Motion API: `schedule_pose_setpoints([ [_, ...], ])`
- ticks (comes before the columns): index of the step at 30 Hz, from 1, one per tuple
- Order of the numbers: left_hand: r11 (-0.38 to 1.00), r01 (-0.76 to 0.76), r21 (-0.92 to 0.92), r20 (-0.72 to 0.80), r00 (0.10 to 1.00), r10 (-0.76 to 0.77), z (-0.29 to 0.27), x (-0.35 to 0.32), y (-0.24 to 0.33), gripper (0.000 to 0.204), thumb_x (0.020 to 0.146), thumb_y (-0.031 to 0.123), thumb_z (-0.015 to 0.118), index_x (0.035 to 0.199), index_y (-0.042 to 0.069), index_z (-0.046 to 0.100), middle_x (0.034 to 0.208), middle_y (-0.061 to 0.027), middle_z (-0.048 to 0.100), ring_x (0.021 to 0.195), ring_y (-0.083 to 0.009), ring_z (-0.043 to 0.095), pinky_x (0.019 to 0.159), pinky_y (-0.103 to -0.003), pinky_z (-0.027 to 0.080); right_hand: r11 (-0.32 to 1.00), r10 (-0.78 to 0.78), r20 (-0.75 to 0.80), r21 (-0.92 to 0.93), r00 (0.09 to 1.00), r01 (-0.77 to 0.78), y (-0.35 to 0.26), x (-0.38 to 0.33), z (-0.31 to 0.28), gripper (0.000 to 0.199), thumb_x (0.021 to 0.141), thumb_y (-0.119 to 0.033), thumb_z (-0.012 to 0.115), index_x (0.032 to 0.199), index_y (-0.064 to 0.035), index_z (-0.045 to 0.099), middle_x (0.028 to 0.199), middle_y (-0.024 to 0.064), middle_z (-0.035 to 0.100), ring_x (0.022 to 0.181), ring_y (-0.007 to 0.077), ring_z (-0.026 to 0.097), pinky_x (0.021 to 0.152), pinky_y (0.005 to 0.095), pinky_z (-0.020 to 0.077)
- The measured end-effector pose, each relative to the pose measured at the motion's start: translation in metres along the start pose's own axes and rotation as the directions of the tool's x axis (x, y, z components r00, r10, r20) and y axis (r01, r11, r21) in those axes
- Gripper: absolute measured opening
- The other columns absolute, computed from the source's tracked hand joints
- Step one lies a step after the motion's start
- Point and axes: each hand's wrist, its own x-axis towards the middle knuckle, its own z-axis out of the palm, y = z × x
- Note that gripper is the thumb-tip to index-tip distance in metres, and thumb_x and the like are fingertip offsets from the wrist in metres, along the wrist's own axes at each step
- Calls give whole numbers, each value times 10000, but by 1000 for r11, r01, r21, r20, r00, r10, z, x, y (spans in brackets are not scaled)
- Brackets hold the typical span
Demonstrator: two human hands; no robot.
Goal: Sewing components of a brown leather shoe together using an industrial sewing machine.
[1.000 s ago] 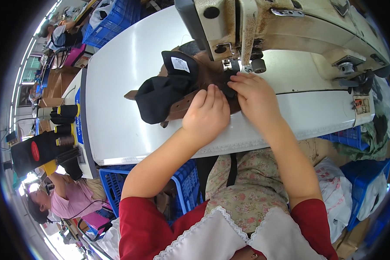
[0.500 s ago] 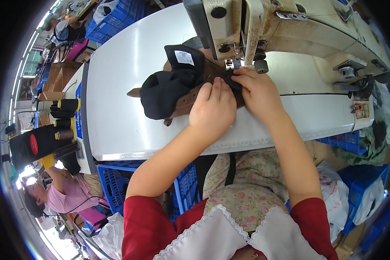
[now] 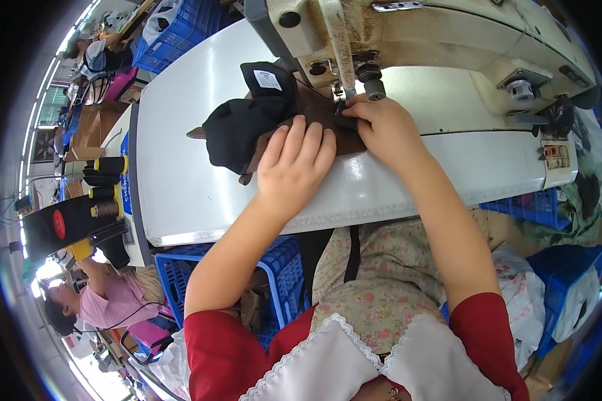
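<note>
I see left hand (image 3: 293, 166) open, fingers spread over brown leather-like workpiece (image 3: 316, 107), probably steadying it near-left of sewing-machine presser foot (image 3: 339, 92); right hand (image 3: 389, 130) bunched at its right edge (thumb hidden, cannot tell grip).

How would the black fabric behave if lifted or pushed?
The black fabric is probably floppy: it bunches in soft folds. Likely not very slippery, as its surface looks matte. Unlikely to roll, since it lies slumped partly over the brown piece.
</note>
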Motion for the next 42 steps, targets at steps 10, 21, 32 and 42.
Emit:
schedule_pose_setpoints([
  [10,974,-224,-41,127,965,228,-10,3,-14,395,715,127,583,1073,-21,657,1106,-126,666,1105,-252,613,976,-383,459,999,-32,-54,-20,998,31,2,-2,4,207,765,-28,607,927,-73,728,1039,56,706,955,281,648,864,384,519],
  [21,959,-274,-75,88,956,280,-3,-6,-11,353,695,109,586,1004,-39,674,1050,-140,687,1051,-252,642,945,-361,486,930,-157,118,-315,981,187,-13,-9,-5,254,763,-72,627,1000,-50,717,1058,103,679,1042,270,626,889,421,475],
  [32,962,-262,-78,61,962,267,-2,-4,-5,357,687,126,580,994,-32,674,1047,-138,680,1040,-252,638,950,-359,481,960,-147,65,-231,987,158,-1,-8,-5,311,788,-40,597,1078,-53,708,1187,102,664,1066,292,613,937,406,486],
  [42,976,-215,-44,38,976,216,4,5,9,351,688,133,576,975,-44,676,1016,-154,684,1033,-264,640,957,-365,478,969,-178,41,-166,983,182,6,4,-12,254,756,-34,603,985,-16,712,978,107,681,960,290,634,877,415,504],
])
